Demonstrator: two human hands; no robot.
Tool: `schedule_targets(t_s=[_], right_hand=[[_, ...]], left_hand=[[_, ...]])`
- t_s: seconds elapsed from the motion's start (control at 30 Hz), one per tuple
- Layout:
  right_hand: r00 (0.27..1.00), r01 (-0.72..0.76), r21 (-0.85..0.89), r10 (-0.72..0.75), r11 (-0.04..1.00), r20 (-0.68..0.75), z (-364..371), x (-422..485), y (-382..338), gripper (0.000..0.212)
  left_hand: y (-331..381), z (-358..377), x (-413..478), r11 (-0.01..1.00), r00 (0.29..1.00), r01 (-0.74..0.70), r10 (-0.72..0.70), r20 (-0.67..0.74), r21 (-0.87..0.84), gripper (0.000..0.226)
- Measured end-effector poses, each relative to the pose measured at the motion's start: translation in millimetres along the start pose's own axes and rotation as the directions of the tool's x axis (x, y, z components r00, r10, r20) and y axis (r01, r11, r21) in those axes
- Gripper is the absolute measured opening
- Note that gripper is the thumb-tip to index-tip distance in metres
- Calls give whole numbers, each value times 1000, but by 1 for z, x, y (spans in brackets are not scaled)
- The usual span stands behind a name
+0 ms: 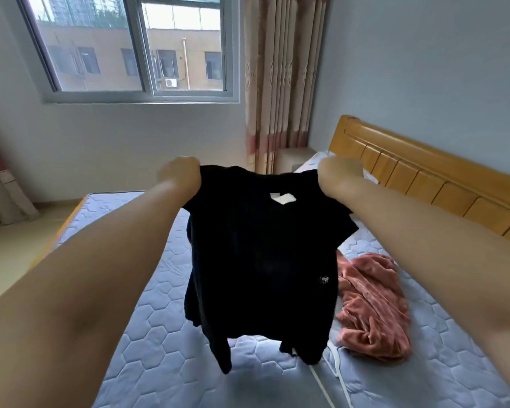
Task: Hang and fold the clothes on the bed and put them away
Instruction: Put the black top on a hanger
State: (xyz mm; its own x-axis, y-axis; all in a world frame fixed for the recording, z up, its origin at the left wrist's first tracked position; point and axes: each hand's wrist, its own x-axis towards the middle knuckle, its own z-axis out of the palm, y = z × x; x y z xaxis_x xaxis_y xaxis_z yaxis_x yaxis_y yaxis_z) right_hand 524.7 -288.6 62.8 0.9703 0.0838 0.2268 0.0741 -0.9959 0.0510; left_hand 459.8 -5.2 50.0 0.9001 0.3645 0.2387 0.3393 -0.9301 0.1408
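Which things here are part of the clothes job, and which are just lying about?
Job: black top, held up by left hand and right hand; pink garment and white hanger on the mattress.
Lying about: window, curtain, headboard.

Left hand [179, 173]: arm stretched forward, grips one shoulder of the black shirt [262, 260].
Right hand [340, 172]: arm stretched forward, grips the other shoulder.
Black shirt: hangs spread between both hands over the mattress [159, 363] — short sleeves, white label at the neck.
Pink garment [371, 304]: crumpled on the mattress, to the right of the shirt.
White hanger [337, 369]: lies on the mattress below the shirt's hem — only part shows.
Headboard [424, 184]: wooden, along the right.
Window [136, 45]: far wall, patterned curtain [280, 83] gathered beside it.
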Motion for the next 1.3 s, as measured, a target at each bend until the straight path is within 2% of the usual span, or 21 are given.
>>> schedule_targets(t_s=[0.03,0.07,0.17,0.2,0.27,0.3,0.37,0.43,0.5,0.53,0.6,0.63,0.7,0.73,0.83,0.9,0.97,1.07,1.3], right_hand=[[999,20,19,-20,1000,-36,4,1,-3,28],[998,32,46,-30,998,-48,7,0,-6,27],[988,26,171,-51,985,144,24,-3,-19,34],[988,36,235,-70,971,136,31,-5,-23,33],[992,-23,369,-25,929,126,42,-7,-31,26],[984,-62,431,-17,900,176,46,-10,-35,20],[943,-184,531,-4,827,332,63,-15,-44,11],[919,-300,642,33,706,394,82,-19,-52,14],[881,-360,682,-9,637,473,101,-23,-60,17],[848,-399,685,-39,610,528,112,-26,-64,20],[763,-540,689,-65,484,644,135,-37,-71,17],[728,-592,688,-87,421,680,147,-43,-73,14],[703,-641,696,-117,324,702,178,-51,-77,15],[691,-655,693,-132,302,711,193,-54,-78,15],[667,-682,691,-183,240,722,234,-64,-70,7],[635,-701,677,-235,225,736,257,-65,-52,18],[583,-739,641,-280,208,763,277,-63,-28,16],[522,-810,559,-216,178,825,320,-61,12,12],[355,-899,340,6,276,935,466,-89,83,21]], left_hand=[[-6,9,-1,1000,1000,7,-7,-25,-19,30],[-10,18,-5,1000,1000,-3,3,9,-5,30],[-18,45,-15,999,945,-35,24,327,26,30],[-20,51,-14,1000,937,-26,22,348,7,30],[-22,56,-10,998,959,5,15,283,-70,30],[-22,59,-10,998,947,-19,40,320,-68,30],[-23,69,-20,997,848,-77,71,526,-11,33],[-22,86,-30,995,775,-97,68,629,12,37],[-19,109,-38,993,707,-82,122,697,-90,38],[-15,120,-44,979,672,-50,178,719,-195,34],[-4,143,-60,921,618,60,269,738,-386,25],[3,154,-67,884,612,107,302,731,-455,31],[17,184,-81,828,629,141,349,695,-543,50],[24,201,-87,807,641,152,358,679,-570,53],[43,250,-106,766,691,246,291,661,-595,44],[54,275,-116,760,737,290,211,643,-582,29],[65,301,-123,772,749,320,149,645,-549,24],[80,344,-135,777,735,378,79,673,-504,22],[116,458,-167,760,680,510,-70,730,-403,25]])
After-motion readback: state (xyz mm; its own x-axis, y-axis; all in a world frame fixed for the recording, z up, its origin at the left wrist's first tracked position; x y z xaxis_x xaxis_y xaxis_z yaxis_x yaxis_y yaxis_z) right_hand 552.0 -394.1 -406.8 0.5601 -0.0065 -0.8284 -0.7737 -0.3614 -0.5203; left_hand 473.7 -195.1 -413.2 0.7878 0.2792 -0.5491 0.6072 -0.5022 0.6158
